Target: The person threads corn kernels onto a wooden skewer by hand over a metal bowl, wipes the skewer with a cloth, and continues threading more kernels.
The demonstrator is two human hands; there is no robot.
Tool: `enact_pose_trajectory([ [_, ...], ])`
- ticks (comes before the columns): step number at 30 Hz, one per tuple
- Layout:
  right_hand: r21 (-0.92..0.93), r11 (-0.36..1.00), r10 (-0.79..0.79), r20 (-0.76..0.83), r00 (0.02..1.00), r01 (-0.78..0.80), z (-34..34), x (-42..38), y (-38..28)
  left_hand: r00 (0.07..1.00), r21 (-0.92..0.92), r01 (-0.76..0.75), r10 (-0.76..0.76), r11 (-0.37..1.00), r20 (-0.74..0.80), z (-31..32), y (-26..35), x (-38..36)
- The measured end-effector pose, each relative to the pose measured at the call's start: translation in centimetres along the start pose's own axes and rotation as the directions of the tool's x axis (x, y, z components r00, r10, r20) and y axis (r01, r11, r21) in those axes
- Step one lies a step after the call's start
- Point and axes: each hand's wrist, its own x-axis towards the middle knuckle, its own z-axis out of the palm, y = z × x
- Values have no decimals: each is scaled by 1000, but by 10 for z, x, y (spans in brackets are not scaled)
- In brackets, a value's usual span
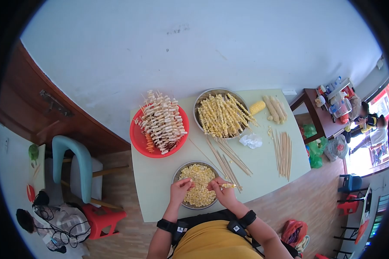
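My right hand is closed around a skewer of corn kernels, whose loaded part sticks out to the right. Opposite it, my left hand is pinched above the bowl's left side; what its fingertips hold is too small to make out. Loose corn kernels fill the metal bowl beneath both hands. Behind it, a larger metal bowl carries a heap of corn skewers. Several bare wooden skewers lie to the right of my hands, and another row of sticks lies farther right.
A red basin with skewers of pale pieces stands at the back left. Beyond the larger bowl are a corn cob, stripped cobs and crumpled white tissue. A blue chair stands left of the table; people are at far right.
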Motion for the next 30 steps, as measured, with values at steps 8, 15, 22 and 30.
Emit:
enact_pose_trajectory([
  [8,364,916,181,-2,983,-168,-7,-3,-1,1000,-23,11,-11,1000,5,4,2,-2],
  [15,330,943,138,-256,957,-48,-30,-7,-6,989,-74,-52,42,996,-139,-6,-2,2],
  [22,375,926,146,-230,962,-52,-27,-8,-5,997,-173,62,-69,983,-36,-2,0,-3],
  [30,404,911,178,-205,962,-83,-26,-8,-5,997,-208,83,-81,975,19,-2,2,-6],
])
